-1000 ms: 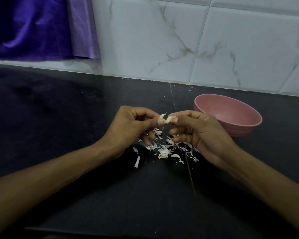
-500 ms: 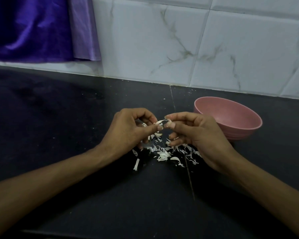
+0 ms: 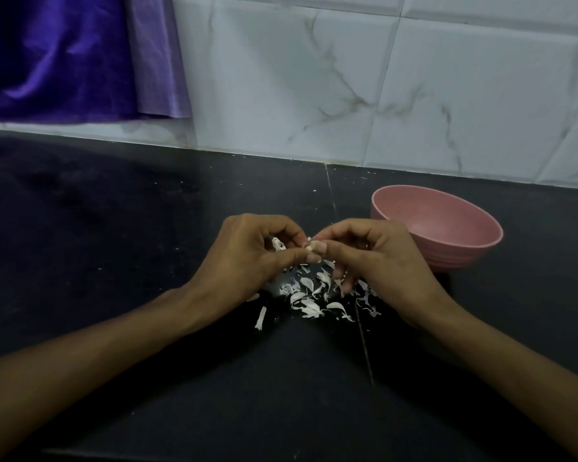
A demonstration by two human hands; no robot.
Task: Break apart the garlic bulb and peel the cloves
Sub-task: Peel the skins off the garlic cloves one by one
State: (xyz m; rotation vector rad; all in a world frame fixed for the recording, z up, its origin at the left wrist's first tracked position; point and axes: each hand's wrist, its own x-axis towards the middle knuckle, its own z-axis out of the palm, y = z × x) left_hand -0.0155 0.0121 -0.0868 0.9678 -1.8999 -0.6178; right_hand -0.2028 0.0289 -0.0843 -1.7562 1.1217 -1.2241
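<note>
My left hand (image 3: 247, 258) and my right hand (image 3: 377, 261) meet fingertip to fingertip above the black counter. Between them they pinch a small pale garlic clove (image 3: 311, 246), mostly hidden by the fingers. A bit of white garlic (image 3: 277, 244) shows inside the curled fingers of my left hand. Under the hands lies a scatter of white garlic skins (image 3: 311, 300). One longer strip of skin (image 3: 260, 317) lies at the left of the pile.
A pink bowl (image 3: 481, 243) stands on the black counter (image 3: 114, 235) just right of my right hand; its visible inside looks bare. White marbled wall tiles (image 3: 347, 88) rise behind. A purple cloth (image 3: 64, 55) hangs at the upper left.
Both hands have dropped a little in view and closed in tighter. My right fingertips now cover more of the clove, and the loose flap of skin seen earlier no longer shows.
</note>
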